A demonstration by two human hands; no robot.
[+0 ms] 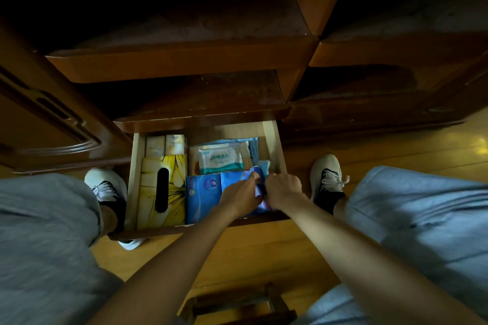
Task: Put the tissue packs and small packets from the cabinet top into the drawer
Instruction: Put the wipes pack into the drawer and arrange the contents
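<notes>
A domestic room is indicated by dark varnished wooden cabinets (184, 60), a polished timber floor (264, 250), and an open drawer (272, 140) stocked with household tissue packs (163, 187).

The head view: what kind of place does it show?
Probably a room in a home. A dark wooden cabinet stands on a wooden floor, and its open drawer holds household things: a yellow tissue box and a wet-wipes pack.
</notes>
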